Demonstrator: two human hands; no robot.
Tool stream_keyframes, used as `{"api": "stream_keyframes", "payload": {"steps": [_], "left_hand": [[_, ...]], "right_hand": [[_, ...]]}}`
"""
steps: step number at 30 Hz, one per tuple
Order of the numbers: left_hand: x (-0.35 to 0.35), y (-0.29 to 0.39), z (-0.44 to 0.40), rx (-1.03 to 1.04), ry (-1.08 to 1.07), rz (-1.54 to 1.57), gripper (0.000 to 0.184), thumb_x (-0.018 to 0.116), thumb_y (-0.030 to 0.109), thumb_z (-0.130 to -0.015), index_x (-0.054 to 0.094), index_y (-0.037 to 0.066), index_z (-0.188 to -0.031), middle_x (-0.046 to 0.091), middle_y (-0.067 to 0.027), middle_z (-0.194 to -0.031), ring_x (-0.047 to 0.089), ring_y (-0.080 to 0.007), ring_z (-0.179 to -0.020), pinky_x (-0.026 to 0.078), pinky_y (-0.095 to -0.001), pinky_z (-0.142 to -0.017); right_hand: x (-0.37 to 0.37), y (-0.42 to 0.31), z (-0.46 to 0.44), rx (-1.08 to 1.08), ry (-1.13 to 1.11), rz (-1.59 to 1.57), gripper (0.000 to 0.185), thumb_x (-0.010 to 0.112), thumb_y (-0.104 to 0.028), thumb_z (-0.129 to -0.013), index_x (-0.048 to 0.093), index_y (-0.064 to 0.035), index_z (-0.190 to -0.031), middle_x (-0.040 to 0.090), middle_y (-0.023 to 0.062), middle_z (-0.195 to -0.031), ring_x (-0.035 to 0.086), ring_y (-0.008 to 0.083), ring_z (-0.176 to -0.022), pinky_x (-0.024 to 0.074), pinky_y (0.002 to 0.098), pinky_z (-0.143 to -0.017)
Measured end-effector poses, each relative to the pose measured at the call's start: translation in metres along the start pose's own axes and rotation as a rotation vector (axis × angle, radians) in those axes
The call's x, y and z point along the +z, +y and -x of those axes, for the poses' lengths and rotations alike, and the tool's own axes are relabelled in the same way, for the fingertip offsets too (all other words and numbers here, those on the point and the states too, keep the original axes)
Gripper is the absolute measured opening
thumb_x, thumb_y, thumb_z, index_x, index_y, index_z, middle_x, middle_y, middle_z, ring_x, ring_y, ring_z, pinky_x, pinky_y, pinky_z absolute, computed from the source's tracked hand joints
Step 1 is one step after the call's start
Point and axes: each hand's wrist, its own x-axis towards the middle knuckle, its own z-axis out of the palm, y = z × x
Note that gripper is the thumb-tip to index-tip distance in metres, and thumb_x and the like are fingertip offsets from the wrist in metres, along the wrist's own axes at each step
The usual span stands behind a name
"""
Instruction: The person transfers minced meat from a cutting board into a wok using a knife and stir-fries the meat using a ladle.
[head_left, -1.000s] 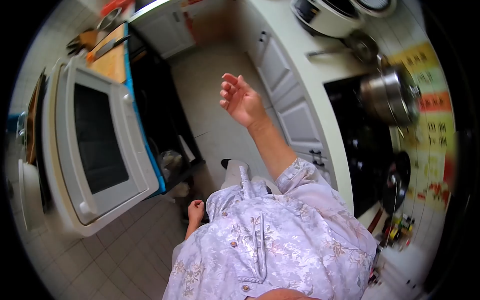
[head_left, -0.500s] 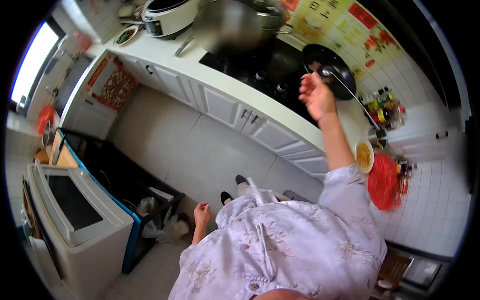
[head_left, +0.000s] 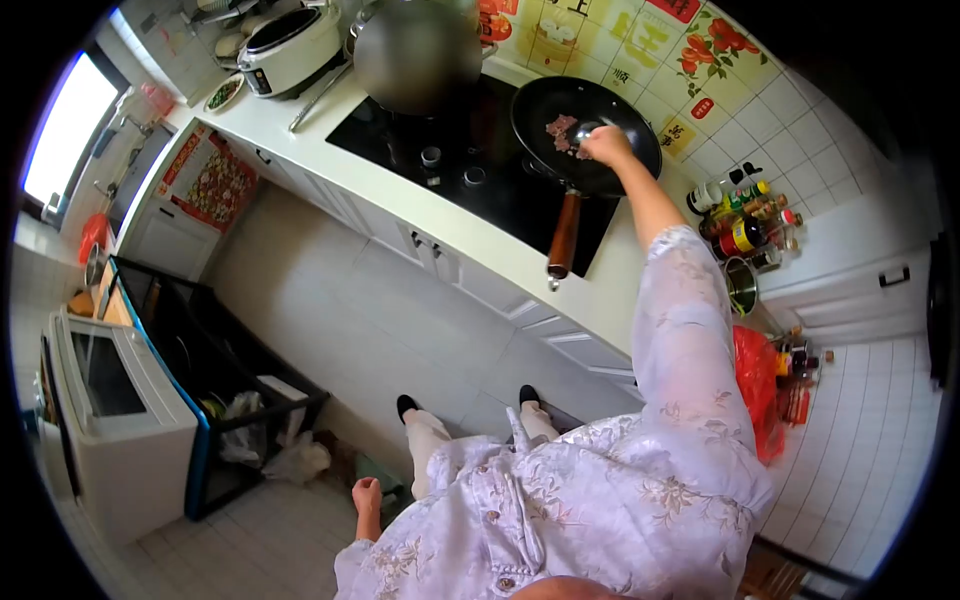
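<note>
My right hand (head_left: 608,146) reaches over the black wok (head_left: 545,150) with its fingers closed around a metal ladle (head_left: 586,131). The ladle's bowl shows just beyond my fingers, while most of its handle is hidden by my hand and arm. Pieces of pinkish meat (head_left: 562,127) lie in the wok beside the ladle. The wok sits on the black stovetop (head_left: 400,150), its wooden handle (head_left: 565,236) pointing toward the counter's front edge. Low at my side, my left hand (head_left: 367,494) is curled closed and nothing shows in it.
Bottles (head_left: 742,232) and a metal container (head_left: 740,284) stand right of the stove, near a red plastic bag (head_left: 757,385). A rice cooker (head_left: 291,50) and a plate of greens (head_left: 224,95) are on the far-left counter. A black rack (head_left: 215,385) and a white appliance (head_left: 115,410) stand left.
My right hand has gone from open beside the wok to closed on the ladle. The view has shifted, bringing the whole wok into sight; the yellow food bowl no longer shows.
</note>
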Motion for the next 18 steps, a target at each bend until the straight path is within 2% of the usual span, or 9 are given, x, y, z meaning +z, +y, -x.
{"api": "stream_keyframes", "payload": {"steps": [1, 2, 4, 6, 8, 11, 13, 16, 18], "left_hand": [[0.021, -0.038, -0.002, -0.009, 0.008, 0.007, 0.02, 0.059, 0.015, -0.069, 0.06, -0.002, -0.078, 0.061, -0.0096, -0.07, 0.057, -0.0173, -0.064, 0.046, -0.0292, -0.061], [0.036, -0.047, 0.013, -0.023, 0.019, 0.01, 0.02, 0.059, 0.015, -0.069, 0.06, -0.002, -0.078, 0.061, -0.0096, -0.07, 0.057, -0.0173, -0.064, 0.046, -0.0292, -0.061], [0.06, -0.059, 0.042, -0.04, 0.001, 0.081, 0.019, 0.059, 0.015, -0.07, 0.06, -0.002, -0.079, 0.06, -0.0095, -0.069, 0.056, -0.0173, -0.063, 0.046, -0.0287, -0.06], [0.077, -0.06, 0.067, 0.005, 0.013, 0.064, 0.019, 0.059, 0.016, -0.071, 0.06, -0.001, -0.08, 0.06, -0.0097, -0.068, 0.057, -0.0169, -0.063, 0.045, -0.0284, -0.059], [0.085, -0.037, 0.098, -0.013, -0.013, 0.141, 0.019, 0.059, 0.017, -0.071, 0.06, 0.0, -0.081, 0.06, -0.0103, -0.067, 0.057, -0.0157, -0.062, 0.045, -0.0278, -0.058], [0.1, -0.049, 0.106, 0.04, 0.021, 0.167, 0.018, 0.06, 0.016, -0.071, 0.059, 0.001, -0.081, 0.058, -0.0087, -0.065, 0.055, -0.014, -0.057, 0.044, -0.0268, -0.052], [0.101, -0.047, 0.114, 0.041, 0.003, 0.176, 0.018, 0.06, 0.016, -0.072, 0.059, 0.001, -0.081, 0.058, -0.0083, -0.064, 0.054, -0.0137, -0.056, 0.043, -0.0266, -0.051], [0.1, -0.048, 0.116, 0.006, -0.03, 0.211, 0.018, 0.06, 0.016, -0.072, 0.06, 0.0, -0.081, 0.059, -0.0089, -0.066, 0.055, -0.0139, -0.057, 0.044, -0.0269, -0.052], [0.103, -0.057, 0.108, -0.004, -0.092, 0.265, 0.019, 0.06, 0.016, -0.071, 0.06, 0.0, -0.081, 0.06, -0.0097, -0.068, 0.056, -0.0143, -0.059, 0.044, -0.0273, -0.054]], "right_hand": [[0.048, 0.032, -0.04, 0.008, -0.125, 0.4, 0.029, 0.053, -0.023, -0.069, 0.063, -0.0143, -0.095, 0.059, 0.0111, -0.1, 0.055, 0.0263, -0.096, 0.0433, 0.0333, -0.082], [0.028, 0.004, -0.013, 0.07, -0.306, 0.403, 0.036, 0.048, -0.023, -0.072, 0.057, -0.0225, -0.108, 0.046, 0.0109, -0.121, 0.04, 0.0314, -0.114, 0.0357, 0.0386, -0.091], [0.019, 0.004, -0.01, 0.058, -0.394, 0.387, 0.038, 0.045, -0.023, -0.075, 0.054, -0.0279, -0.111, 0.038, 0.0068, -0.128, 0.03, 0.0354, -0.12, 0.0306, 0.0429, -0.095], [0.014, 0.021, -0.028, -0.132, -0.487, 0.439, 0.037, 0.044, -0.02, -0.074, 0.056, -0.0277, -0.108, 0.047, 0.0045, -0.12, 0.041, 0.0291, -0.113, 0.0349, 0.0399, -0.091], [0.019, 0.056, -0.052, -0.346, -0.459, 0.142, 0.026, 0.054, -0.017, -0.069, 0.064, -0.0192, -0.093, 0.063, 0.0061, -0.084, 0.06, 0.0178, -0.078, 0.0456, 0.0323, -0.068], [-0.023, 0.042, -0.032, -0.362, -0.492, -0.038, 0.022, 0.057, -0.019, -0.068, 0.065, -0.0156, -0.089, 0.063, 0.007, -0.076, 0.059, 0.0175, -0.068, 0.0452, 0.0315, -0.061], [-0.045, 0.036, -0.004, 0.104, -0.388, -0.421, 0.022, 0.056, -0.02, -0.07, 0.064, -0.0077, -0.086, 0.062, 0.0087, -0.071, 0.057, 0.0194, -0.063, 0.0443, 0.0337, -0.058], [-0.04, 0.1, 0.011, -0.224, -0.251, -0.2, 0.029, 0.057, -0.022, -0.071, 0.061, -0.0019, -0.093, 0.062, 0.0127, -0.077, 0.059, 0.0246, -0.071, 0.045, 0.0354, -0.064], [-0.042, 0.134, 0.055, -0.292, -0.095, 0.277, 0.035, 0.056, -0.023, -0.073, 0.057, 0.001, -0.099, 0.06, 0.0191, -0.092, 0.058, 0.0297, -0.081, 0.045, 0.0359, -0.071]]}}
